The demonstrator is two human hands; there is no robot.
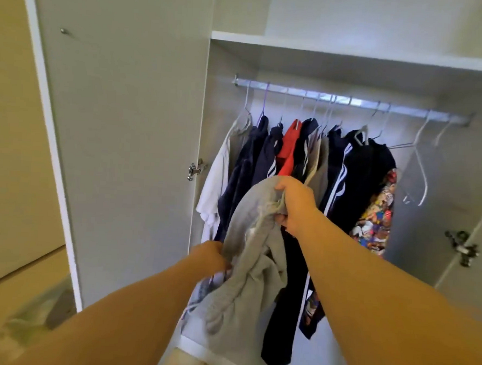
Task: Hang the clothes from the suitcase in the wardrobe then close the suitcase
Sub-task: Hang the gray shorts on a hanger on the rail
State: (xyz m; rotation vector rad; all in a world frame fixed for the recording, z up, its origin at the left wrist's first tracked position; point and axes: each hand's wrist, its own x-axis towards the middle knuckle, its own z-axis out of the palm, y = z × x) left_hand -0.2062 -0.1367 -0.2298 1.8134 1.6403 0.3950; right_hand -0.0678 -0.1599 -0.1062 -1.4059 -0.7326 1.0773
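left fingers (226, 262) behind grey garment (255, 256)

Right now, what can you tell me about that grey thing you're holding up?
The grey garment looks like soft, thick cotton, crumpled and bunched, with folds hanging down. It is held in the air before the open wardrobe. The right hand grips its top edge; the left hand holds its lower left side. Dark clothes hang behind it; whether they touch is unclear.

Wardrobe door (118, 146) swung open at left. Rail (352, 101) under shelf (355, 49). Hung clothes (347, 174) along rail's left and middle; bare hangers (421, 170) at right end. In front of clothes, garment (252, 253) gripped by left hand (209, 258) below, right hand (295, 202) above.
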